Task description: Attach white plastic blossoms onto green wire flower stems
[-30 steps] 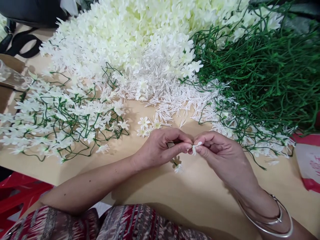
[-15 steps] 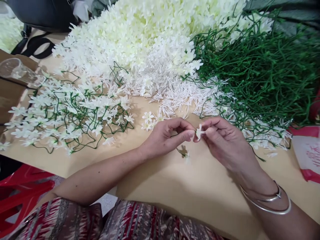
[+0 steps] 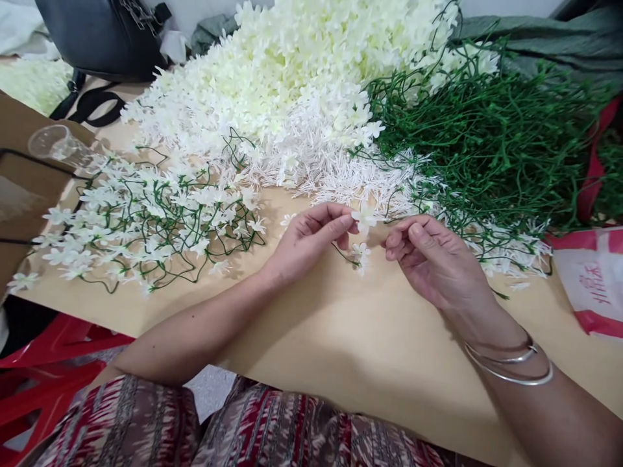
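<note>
1. Now, with right hand (image 3: 431, 259) loosely curled; can't tell whether gripping anything;
2. with left hand (image 3: 349, 227), pinching just behind the white flower (image 3: 366, 216), between both hands; best light and steady;
3. farther off, heaped green stems (image 3: 487, 143); best avoided, against snagging.

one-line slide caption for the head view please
Left hand holding a white flower, right hand close by, in front of piled blossoms and green stems.
</note>
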A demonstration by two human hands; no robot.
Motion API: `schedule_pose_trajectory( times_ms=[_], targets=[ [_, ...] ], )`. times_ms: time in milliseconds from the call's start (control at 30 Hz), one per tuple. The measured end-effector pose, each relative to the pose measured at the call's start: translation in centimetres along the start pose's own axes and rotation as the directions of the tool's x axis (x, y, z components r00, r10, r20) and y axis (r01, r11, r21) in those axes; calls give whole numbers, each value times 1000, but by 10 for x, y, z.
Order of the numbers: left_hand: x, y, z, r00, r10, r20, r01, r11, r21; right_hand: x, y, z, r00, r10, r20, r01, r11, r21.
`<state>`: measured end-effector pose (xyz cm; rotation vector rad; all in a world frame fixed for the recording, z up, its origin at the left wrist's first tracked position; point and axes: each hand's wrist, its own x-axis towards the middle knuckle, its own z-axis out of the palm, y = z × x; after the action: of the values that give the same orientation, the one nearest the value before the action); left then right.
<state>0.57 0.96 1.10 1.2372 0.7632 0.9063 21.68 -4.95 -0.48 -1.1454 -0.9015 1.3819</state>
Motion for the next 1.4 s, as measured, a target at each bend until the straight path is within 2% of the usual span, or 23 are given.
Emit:
schedule_pose_trajectory(
  times_ms=[133,200,233,267,300,367,400,433,467,533,567,600,633,667,700,733,833,900,967,1167,1233,1300,1400],
  targets=[
    [8,42,-22,984,160,-82,-146,978,152,0,0,-1,1000,-11,-7,10,998,-55],
    [4,69,-41,935,309,-173,-248,920,303,-2,2,1,999,-34,-4,34,997,-64],
    [-1,81,-52,890,406,-207,-301,865,403,-4,2,3,999,-52,-3,51,995,-86],
    [-9,92,-64,831,493,-259,-289,780,555,-6,3,5,997,-76,-5,74,990,-123],
    [-18,100,-76,760,572,-308,-204,660,723,-9,4,7,995,-102,-5,99,979,-180],
    [-38,111,-101,616,728,-301,-22,397,917,-15,7,13,985,-173,3,164,929,-332],
    [-48,114,-112,632,716,-296,117,289,950,-17,8,16,975,-220,19,209,890,-405],
    [-56,115,-121,601,757,-255,222,148,964,-20,9,18,961,-272,42,259,845,-467],
    [-62,115,-127,633,737,-238,289,61,955,-21,10,20,945,-320,70,309,797,-518],
    [-67,112,-126,676,713,-186,301,-36,953,-22,13,21,908,-400,124,391,704,-593],
    [-66,109,-120,726,668,-166,266,-51,963,-22,15,21,891,-427,151,421,657,-625],
    [-63,105,-111,704,703,-99,192,-54,980,-21,17,20,874,-452,176,447,606,-658],
    [-59,99,-99,775,628,-63,111,-38,993,-20,19,19,857,-476,199,467,550,-692],
    [-54,91,-86,799,601,0,10,-14,1000,-19,22,18,841,-494,222,482,495,-723],
    [-49,83,-74,863,500,73,-80,-7,997,-18,24,17,826,-509,243,494,445,-747],
    [-43,73,-63,902,408,142,-151,-10,989,-17,25,16,814,-517,263,504,406,-763],
    [-31,46,-46,944,213,254,-247,-59,967,-15,27,15,797,-522,305,533,368,-762],
    [-26,31,-47,949,193,249,-234,-97,967,-14,26,15,791,-525,315,545,369,-753],
    [-23,22,-50,945,227,237,-222,-92,971,-13,24,15,793,-521,316,546,376,-749],
    [-24,15,-43,915,302,269,-294,39,955,-13,17,17,822,-487,295,524,446,-725],
    [-26,14,-35,888,373,269,-341,143,929,-14,15,19,826,-494,272,518,474,-711],
    [-29,11,-27,863,440,248,-399,292,869,-15,13,20,840,-495,224,496,531,-687],
    [-34,3,-17,864,442,243,-448,453,771,-16,12,22,868,-483,117,431,615,-661]
  ],
)
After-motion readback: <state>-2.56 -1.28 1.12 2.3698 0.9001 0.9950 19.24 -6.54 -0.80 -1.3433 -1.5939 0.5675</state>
